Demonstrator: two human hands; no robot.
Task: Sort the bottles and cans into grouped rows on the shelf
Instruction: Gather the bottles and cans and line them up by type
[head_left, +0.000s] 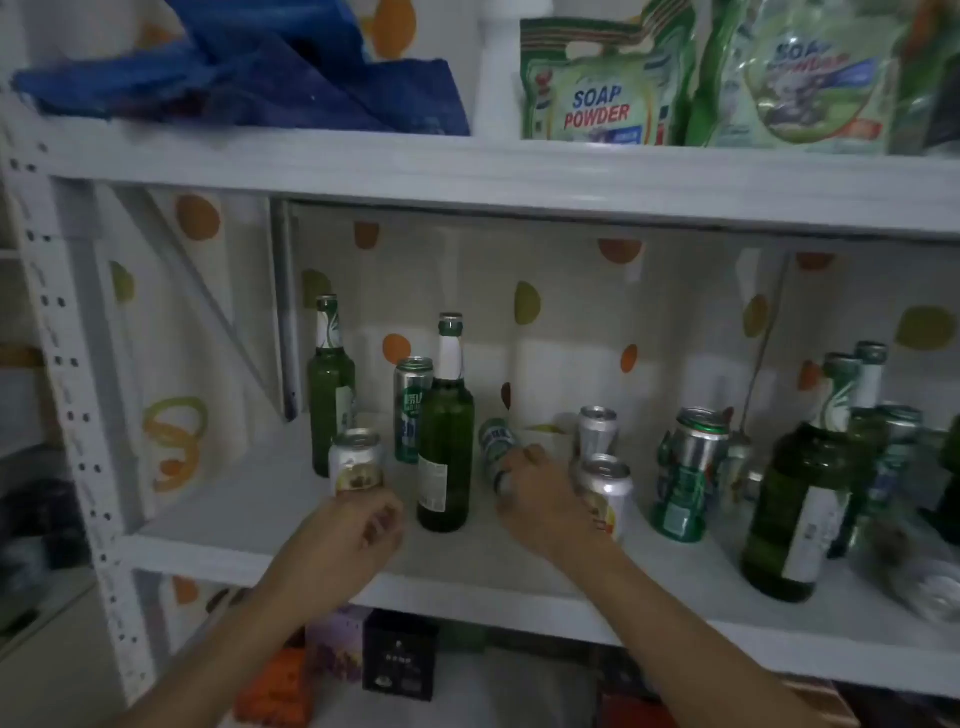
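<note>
- One green can (497, 452) is in the grip of the right hand (540, 501). It is tilted, with its top leaning to the left and toward the back, low over the shelf (291, 512), in the middle part of it.
- The right fingers are curled round the lower half of this can. The picture is blurred, so I cannot tell if the base touches the board.
- Just to its left stands a green bottle (445, 441), upright, with a tall can (413, 410) behind it. Just to its right stand two silver cans (605, 486), one behind the other, near the right wrist.
- The left hand (358, 530) is in front of the foot of a white can (356, 461). Its fingers are curled inward, but I cannot tell if they pinch the can or only come near it.
- Farther out are a second bottle (330, 384) at the back left, a green can with silver top (685, 478) and a mixed crowd of bottles and cans at the right end, so the sorting looks far from finished.
- On the upper shelf lie soap powder bags (597, 83) and a blue bag (260, 67).
- I see a risk that the tilted can swings against the bottle, which is tall and narrow, and it may tip. The right forearm may also push over the silver cans if it moves sideways.
</note>
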